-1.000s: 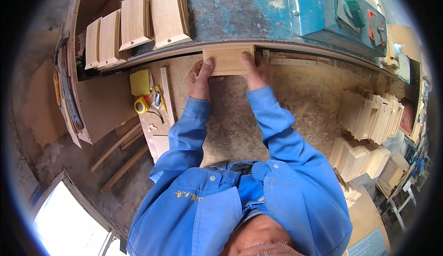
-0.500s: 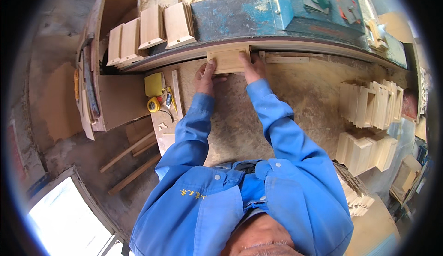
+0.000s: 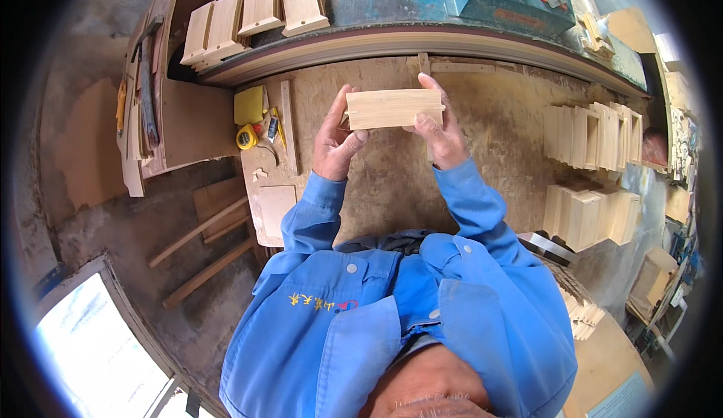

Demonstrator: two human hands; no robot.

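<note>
A small pale wooden box [image 3: 393, 108] is held level above the worktable, a long plain side facing up and small projections showing at its ends. My left hand [image 3: 335, 141] is closed round its left end, with the thumb low at the near corner. At the other end my right hand [image 3: 443, 133] grips it, thumb pressed on the near face and fingers behind. The box's underside is hidden. Beyond it runs the long brown belt [image 3: 339, 56] of a blue machine, apart from the box.
Several wooden boxes [image 3: 262, 4] lean on the machine bed at the far left. More boxes [image 3: 591, 135] are stacked at the right. A yellow tape measure [image 3: 246, 137], a yellow pad [image 3: 249, 105] and a wood strip [image 3: 290, 128] lie left. The blue switch housing [image 3: 512, 0] stands far right.
Both hands have drawn the wooden box back from the belt toward me and turned it, so a different, plain side shows. The view has shifted a little.
</note>
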